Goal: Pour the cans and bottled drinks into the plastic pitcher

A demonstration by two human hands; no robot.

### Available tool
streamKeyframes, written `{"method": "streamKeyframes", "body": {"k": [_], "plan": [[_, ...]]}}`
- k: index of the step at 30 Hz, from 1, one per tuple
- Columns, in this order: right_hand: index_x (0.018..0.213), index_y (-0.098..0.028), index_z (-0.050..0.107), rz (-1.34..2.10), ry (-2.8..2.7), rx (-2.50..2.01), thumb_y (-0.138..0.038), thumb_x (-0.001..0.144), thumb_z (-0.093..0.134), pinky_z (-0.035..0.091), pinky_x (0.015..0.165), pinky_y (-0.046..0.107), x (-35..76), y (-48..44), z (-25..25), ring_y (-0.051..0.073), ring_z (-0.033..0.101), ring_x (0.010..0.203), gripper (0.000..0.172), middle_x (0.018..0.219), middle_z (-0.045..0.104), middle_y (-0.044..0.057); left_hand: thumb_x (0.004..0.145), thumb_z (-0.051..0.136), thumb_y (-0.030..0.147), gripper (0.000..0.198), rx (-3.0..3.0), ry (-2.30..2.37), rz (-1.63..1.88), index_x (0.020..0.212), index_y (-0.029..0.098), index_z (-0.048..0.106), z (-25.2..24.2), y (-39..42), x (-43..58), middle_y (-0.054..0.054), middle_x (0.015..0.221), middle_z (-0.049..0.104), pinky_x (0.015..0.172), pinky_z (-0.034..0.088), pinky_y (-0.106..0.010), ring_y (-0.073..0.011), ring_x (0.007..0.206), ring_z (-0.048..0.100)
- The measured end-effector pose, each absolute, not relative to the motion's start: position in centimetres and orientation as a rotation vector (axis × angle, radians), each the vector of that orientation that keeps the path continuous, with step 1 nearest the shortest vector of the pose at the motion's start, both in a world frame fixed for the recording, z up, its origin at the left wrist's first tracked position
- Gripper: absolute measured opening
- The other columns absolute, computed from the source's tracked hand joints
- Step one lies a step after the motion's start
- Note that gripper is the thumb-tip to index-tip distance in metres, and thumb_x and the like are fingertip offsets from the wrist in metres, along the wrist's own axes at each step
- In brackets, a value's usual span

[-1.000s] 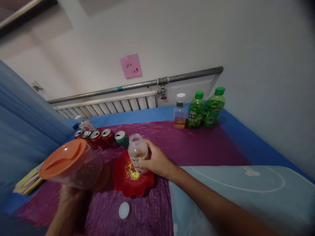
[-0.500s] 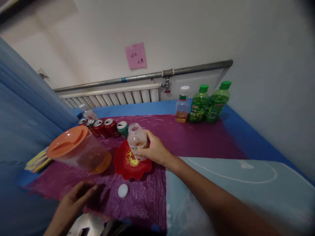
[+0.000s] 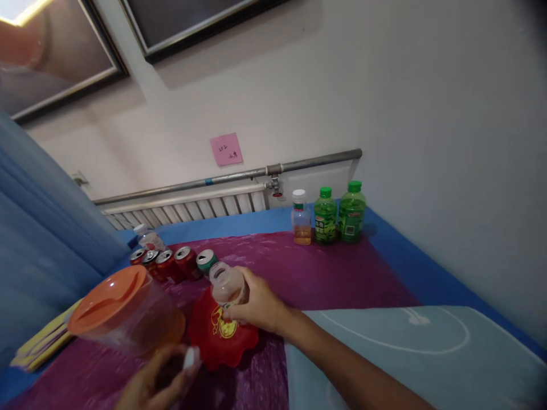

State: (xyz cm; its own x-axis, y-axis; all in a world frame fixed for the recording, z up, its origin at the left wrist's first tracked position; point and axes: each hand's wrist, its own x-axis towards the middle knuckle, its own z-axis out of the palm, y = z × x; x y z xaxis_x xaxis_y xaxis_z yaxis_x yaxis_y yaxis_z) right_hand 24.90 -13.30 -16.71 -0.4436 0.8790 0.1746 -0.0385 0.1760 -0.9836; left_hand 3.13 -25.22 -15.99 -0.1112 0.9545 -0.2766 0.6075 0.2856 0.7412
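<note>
1. Head view: orange-lidded pitcher beside scalloped red plate.
2. Right hand wraps the uncapped bottle, on or above the plate; tilting could spill any contents.
3. Left hand pinches the white cap; loose fingers could drop it.

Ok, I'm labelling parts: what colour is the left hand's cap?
The cap is white; see head view.
</note>
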Motion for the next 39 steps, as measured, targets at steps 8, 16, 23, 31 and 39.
{"method": "streamKeyframes", "body": {"k": [8, 16, 23, 31, 39], "plan": [[0.104, -0.025, 0.06, 1.034, -2.026, -0.936, -0.027, 0.054, 0.082, 0.045, 0.07, 0.03, 24.4, -14.8, -15.0, 0.021, 0.062, 0.085, 0.054, 0.096, 0.068, 0.0, 0.064, 0.076, 0.063, 0.065, 1.484, 1.724, 1.181, 0.112, 0.022, 0.063, -9.0, -21.2, 5.5, -0.006, 0.111, 0.068, 0.083, 0.055, -0.022, -0.0215, 0.1, 0.065], [0.105, -0.023, 0.057, 0.832, -2.094, -0.998, -0.031, 0.058, 0.079, 0.044, 0.078, 0.036, 24.6, -14.7, -15.1, 0.027, 0.062, 0.092, 0.053, 0.101, 0.067, 0.004, 0.062, 0.07, 0.069, 0.055, 1.884, 1.86, 0.965, 0.094, 0.024, 0.072, -7.0, -20.1, 6.3, -0.004, 0.093, 0.07, 0.071, 0.053, -0.026, -0.0222, 0.085, 0.065], [0.095, -0.022, 0.054, 0.682, -2.15, -1.012, -0.028, 0.06, 0.075, 0.042, 0.079, 0.037, 24.7, -14.5, -15.6, 0.026, 0.06, 0.09, 0.042, 0.096, 0.066, 0.006, 0.063, 0.067, 0.071, 0.055, 1.94, 1.868, 0.737, 0.091, 0.025, 0.071, -7.0, -18.8, 6.0, -0.003, 0.088, 0.069, 0.071, 0.049, -0.03, -0.0221, 0.082, 0.063], [0.11, -0.027, 0.058, 1.105, -1.887, -1.021, -0.034, 0.055, 0.084, 0.045, 0.068, 0.031, 24.6, -14.8, -14.8, 0.022, 0.063, 0.084, 0.061, 0.098, 0.068, 0.002, 0.056, 0.086, 0.053, 0.083, 1.504, 1.535, 1.05, 0.127, 0.025, 0.051, -8.1, -18.3, 6.2, -0.003, 0.127, 0.061, 0.092, 0.053, -0.027, -0.0221, 0.117, 0.058], [0.11, -0.023, 0.058, 1.106, -1.698, -1.027, -0.04, 0.055, 0.081, 0.05, 0.067, 0.03, 24.5, -14.2, -15.8, 0.024, 0.067, 0.087, 0.062, 0.101, 0.07, 0.004, 0.06, 0.081, 0.05, 0.077, 1.462, 1.522, 0.879, 0.122, 0.017, 0.051, -11.1, -16.8, 8.8, -0.011, 0.123, 0.063, 0.092, 0.054, -0.033, -0.0265, 0.109, 0.062]]}}
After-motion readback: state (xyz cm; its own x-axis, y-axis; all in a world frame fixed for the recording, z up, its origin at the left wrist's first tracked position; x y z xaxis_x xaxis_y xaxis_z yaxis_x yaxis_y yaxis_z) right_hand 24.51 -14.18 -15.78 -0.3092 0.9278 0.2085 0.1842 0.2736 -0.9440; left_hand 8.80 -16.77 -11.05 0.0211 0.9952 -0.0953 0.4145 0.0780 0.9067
